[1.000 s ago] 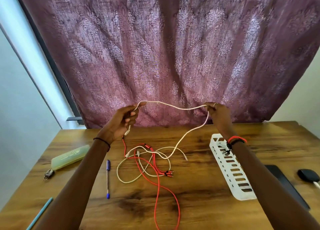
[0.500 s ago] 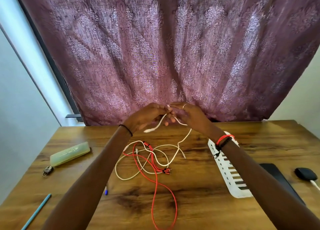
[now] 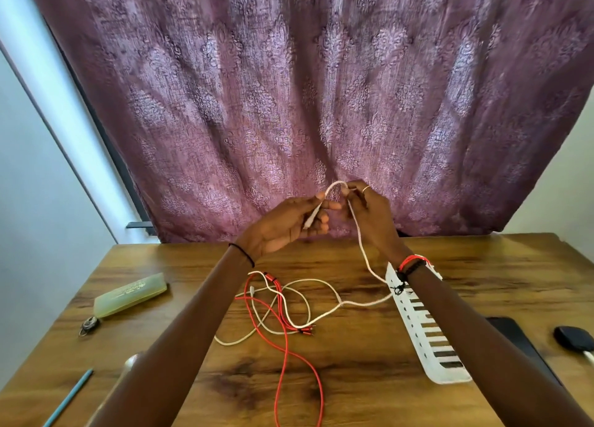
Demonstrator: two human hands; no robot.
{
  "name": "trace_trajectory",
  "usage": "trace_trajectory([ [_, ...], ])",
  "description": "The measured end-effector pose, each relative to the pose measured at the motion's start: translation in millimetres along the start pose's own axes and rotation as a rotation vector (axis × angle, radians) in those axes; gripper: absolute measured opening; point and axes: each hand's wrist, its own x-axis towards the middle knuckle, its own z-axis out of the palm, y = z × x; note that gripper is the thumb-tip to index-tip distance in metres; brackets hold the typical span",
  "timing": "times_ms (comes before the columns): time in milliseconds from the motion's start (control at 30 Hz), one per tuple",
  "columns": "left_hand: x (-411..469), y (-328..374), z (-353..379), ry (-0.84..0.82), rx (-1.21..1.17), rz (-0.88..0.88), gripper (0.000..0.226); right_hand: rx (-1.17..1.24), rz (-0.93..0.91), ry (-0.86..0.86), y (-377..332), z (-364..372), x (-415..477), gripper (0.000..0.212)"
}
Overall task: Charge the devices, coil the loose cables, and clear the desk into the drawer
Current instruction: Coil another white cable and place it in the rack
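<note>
- The left hand (image 3: 283, 227) and the right hand (image 3: 369, 221), spread wide a second ago with a straight span stretched between them, are now brought close together, almost touching at the fingertips.
- That span is replaced by a small arch of the thin white charging cable (image 3: 361, 249), raised between the two hands.
- The plug end is gripped in the curled fingers of the left hand. The cable is pinched by the right hand at the top of the arch.
- This is judged to be the first turn of a coil, so the coiling is barely begun.
- The cable is seen to be limp, round and smooth. From the right hand it drops to the brown wooden counter (image 3: 353, 388).
- It is carried past the white slotted plastic tray (image 3: 430, 340) under the right wrist, then back into loose loops below the left wrist.
- Those loops are crossed by a thin red cable (image 3: 286, 346), so some untangling is probably needed.
</note>
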Motion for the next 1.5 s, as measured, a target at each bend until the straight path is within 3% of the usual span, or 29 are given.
trace_trajectory([
  [233, 11, -14, 15, -0.022, -0.376, 0.02, 0.027, -0.084, 0.104, 0.108, 15, 2, 5, 0.011],
  [300, 18, -17, 15, 0.024, -0.461, 0.06, 0.025, -0.07, 0.129, 0.117, 18, 4, 3, 0.021],
  [533, 34, -29, 7, 0.189, -0.669, 0.185, 0.022, -0.241, 0.129, -0.041, 28, 17, -27, 0.007],
  [700, 50, -43, 13, 0.277, -0.679, 0.241, 0.021, -0.418, 0.05, -0.182, 17, 18, -40, 0.024],
  [833, 62, -48, 15, 0.363, -0.505, 0.321, 0.023, -0.488, 0.008, -0.268, 10, 9, -49, 0.027],
  [1000, 65, -52, 11, 0.467, -0.01, 0.406, 0.023, -0.538, -0.005, -0.312, 5, -9, -50, 0.028],
  [1167, 69, -57, 5, 0.423, 0.415, 0.374, 0.017, -0.617, -0.106, -0.299, -1, -20, -41, 0.029],
  [1333, 68, -61, -3, 0.444, 0.865, 0.381, 0.016, -0.513, -0.167, -0.293, 0, -26, -27, 0.028],
  [1500, 64, -51, -8, 0.29, 0.924, 0.304, 0.026, -0.329, -0.187, -0.184, 8, -28, -19, 0.021],
])
